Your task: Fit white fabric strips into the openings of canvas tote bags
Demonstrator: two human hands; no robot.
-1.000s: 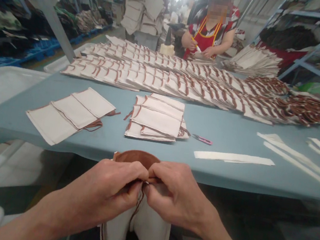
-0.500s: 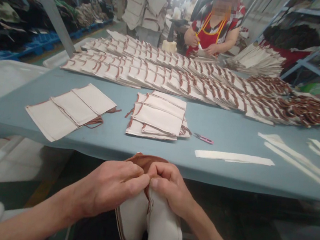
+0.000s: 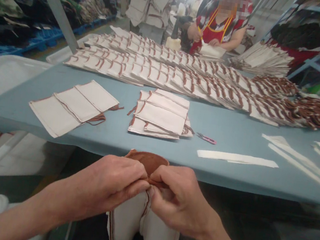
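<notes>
A white fabric piece with brown lining and edging [image 3: 159, 231] hangs below the table's front edge, pinched in both hands. My left hand [image 3: 112, 181] is closed on its upper edge, thumb and forefinger pressed together. Close beside it, my right hand [image 3: 178, 198] grips the same edge, the fingertips of both hands nearly touching. Behind the hands the brown lining [image 3: 148, 161] curves open. A seam runs down the white cloth between the hands. The fingertips partly hide the pinched spot.
On the blue table [image 3: 109, 138] lie white panels [image 3: 74, 104], a small stack [image 3: 160, 114], pink thread snips [image 3: 206, 138] and white strips [image 3: 238, 158]. Long overlapping rows of brown-edged pieces [image 3: 155, 71] fill the back. Across the table a person in a red apron [image 3: 217, 25] handles white cloth.
The right hand has turned slightly and its knuckles sit further right. The held fabric's lower flaps have shifted a little left. Across the table, the person's white piece now shows more.
</notes>
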